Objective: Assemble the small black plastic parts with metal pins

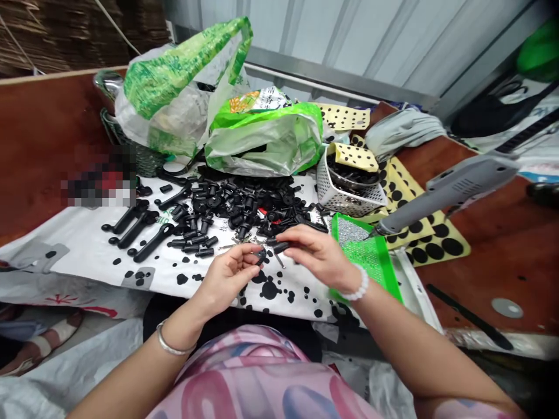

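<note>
My left hand (pixel 233 269) pinches a small black plastic part (pixel 261 256) between thumb and fingertips, over the front of the white cloth. Close beside it, my right hand (pixel 317 253) is closed on a short black cylindrical part (pixel 280 247). Thin metal screws (pixel 279 261) lie on the cloth just under and behind the fingers. Farther back spreads a heap of black plastic parts (pixel 244 203). Left of my hands are several black crank-like handles (pixel 151 243) and a group of small black cylinders (pixel 194 243).
A grey electric screwdriver (pixel 449 189) hangs at the right, its tip over a green tray (pixel 388 270) of small metal pieces. Behind stand a white basket (pixel 325 183) and green plastic bags (pixel 266 145). Yellow sheets with black dots (pixel 456 233) lie right; a person's foot (pixel 41 343) shows lower left.
</note>
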The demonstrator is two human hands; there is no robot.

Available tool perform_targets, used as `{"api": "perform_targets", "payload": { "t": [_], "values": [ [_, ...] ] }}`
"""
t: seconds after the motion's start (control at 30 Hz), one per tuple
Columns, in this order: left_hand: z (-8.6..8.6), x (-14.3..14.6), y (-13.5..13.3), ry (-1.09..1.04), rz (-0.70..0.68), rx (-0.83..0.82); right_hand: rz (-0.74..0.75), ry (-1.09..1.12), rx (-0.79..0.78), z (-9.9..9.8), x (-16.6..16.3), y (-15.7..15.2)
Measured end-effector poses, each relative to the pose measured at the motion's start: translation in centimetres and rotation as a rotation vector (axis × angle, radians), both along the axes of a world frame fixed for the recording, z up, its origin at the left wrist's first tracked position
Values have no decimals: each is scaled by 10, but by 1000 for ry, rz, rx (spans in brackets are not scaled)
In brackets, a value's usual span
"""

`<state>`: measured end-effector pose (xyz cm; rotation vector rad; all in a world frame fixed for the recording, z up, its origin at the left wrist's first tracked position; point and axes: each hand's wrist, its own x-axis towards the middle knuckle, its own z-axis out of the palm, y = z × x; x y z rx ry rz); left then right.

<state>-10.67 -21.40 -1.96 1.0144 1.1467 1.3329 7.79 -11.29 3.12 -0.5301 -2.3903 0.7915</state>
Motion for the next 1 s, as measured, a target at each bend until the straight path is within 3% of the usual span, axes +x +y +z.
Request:
{"api": "perform_targets", "payload": {
  "t": [0.1,0.17,0.23,0.37,0.43,0.5,0.57,0.67,0.83,1.0],
  "values": [
    [-4,4,0,105,-72,2,114,-17,24,-12,-8,-15],
    [-6,5,0,171,-70,-21,112,-30,-51,-22,-9,-18],
    [-6,5,-2,199,-25,-45,63,1,-286,-31,-7,-20],
    [1,6,-5,198,46,-97,-3,209,-949,-47,-7,-29],
    [4,6,-7,182,51,-137,-4,324,-1144,-53,-9,-34],
    [7,7,-9,162,55,-161,-13,406,-1223,-57,-11,-39],
    [9,8,-10,135,60,-163,-33,445,-1196,-58,-12,-44],
    [10,10,-12,44,52,-155,-77,435,-1024,-57,-9,-51],
    [7,13,-10,-155,11,-173,-175,374,-470,-54,-2,-58],
    [1,13,-10,-225,54,-193,-115,302,-6,-54,-3,-57]
  ]
}}
